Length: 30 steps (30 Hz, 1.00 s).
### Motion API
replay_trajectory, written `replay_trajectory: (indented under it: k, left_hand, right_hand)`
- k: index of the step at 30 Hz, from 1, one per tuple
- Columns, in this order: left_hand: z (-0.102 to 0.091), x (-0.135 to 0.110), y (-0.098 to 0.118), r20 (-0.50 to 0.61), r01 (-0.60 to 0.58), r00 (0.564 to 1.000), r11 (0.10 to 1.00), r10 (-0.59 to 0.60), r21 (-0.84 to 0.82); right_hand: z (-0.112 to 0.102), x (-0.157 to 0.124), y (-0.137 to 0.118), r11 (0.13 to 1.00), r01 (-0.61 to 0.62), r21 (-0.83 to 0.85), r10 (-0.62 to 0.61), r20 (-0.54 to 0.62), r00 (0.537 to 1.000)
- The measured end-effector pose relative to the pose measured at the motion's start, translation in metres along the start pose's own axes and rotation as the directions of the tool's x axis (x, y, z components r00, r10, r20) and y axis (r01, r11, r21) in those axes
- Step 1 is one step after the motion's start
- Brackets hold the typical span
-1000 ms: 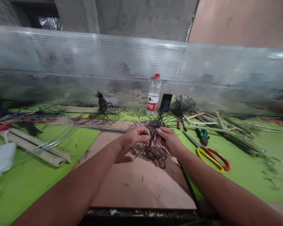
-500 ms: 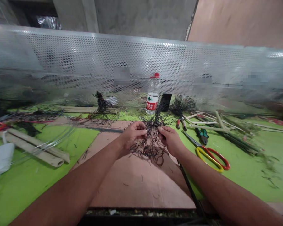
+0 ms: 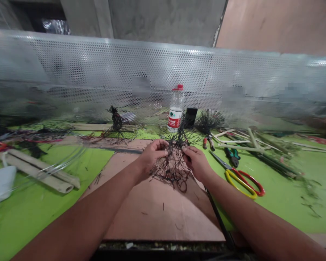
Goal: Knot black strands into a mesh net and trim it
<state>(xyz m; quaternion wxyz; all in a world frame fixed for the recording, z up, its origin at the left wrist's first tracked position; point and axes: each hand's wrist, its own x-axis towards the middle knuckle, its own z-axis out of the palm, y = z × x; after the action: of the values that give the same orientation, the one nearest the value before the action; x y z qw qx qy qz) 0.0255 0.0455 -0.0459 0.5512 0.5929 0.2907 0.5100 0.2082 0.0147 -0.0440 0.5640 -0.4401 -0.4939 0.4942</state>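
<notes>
Between my hands stands a tangled, tree-shaped bundle of thin dark wire [image 3: 176, 159], its strands splayed over a pinkish-brown board [image 3: 152, 214]. My left hand [image 3: 155, 155] pinches strands on the bundle's left side between thumb and fingers. On the other side, my right hand [image 3: 196, 160] has its thumb and forefinger closed on strands too. Small cut pieces of wire lie on the board. To the right of my right hand are scissors [image 3: 235, 175] with one red and one yellow handle, and pliers [image 3: 232, 156] with green-and-black grips.
A water bottle [image 3: 176, 110] and a black phone-like slab [image 3: 191, 117] stand behind the bundle. More wire bundles [image 3: 116, 119] sit at the back. Bamboo pieces [image 3: 40, 172] lie left, and plant stems [image 3: 279, 165] right. A perforated metal screen [image 3: 97, 76] runs along the far edge.
The lower strands and the brown loop of the bundle have shifted slightly. Both hands keep nearly the same place and pinch.
</notes>
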Motion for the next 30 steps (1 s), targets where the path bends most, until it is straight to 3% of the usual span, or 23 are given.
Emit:
replay_trajectory:
  k: [10, 30]
  left_hand:
    - [0.0011, 0.0001, 0.0023, 0.036, 0.063, 0.998, 0.994, -0.06, -0.085]
    - [-0.0017, -0.0004, 0.0004, 0.025, 0.031, 0.999, 0.998, -0.03, -0.053]
  right_hand:
    - [-0.0003, -0.0024, 0.0002, 1.0, 0.02, -0.014, -0.02, -0.007, 1.0]
    - [0.0005, -0.0019, -0.0014, 1.0, -0.024, 0.019, 0.025, -0.059, 0.998]
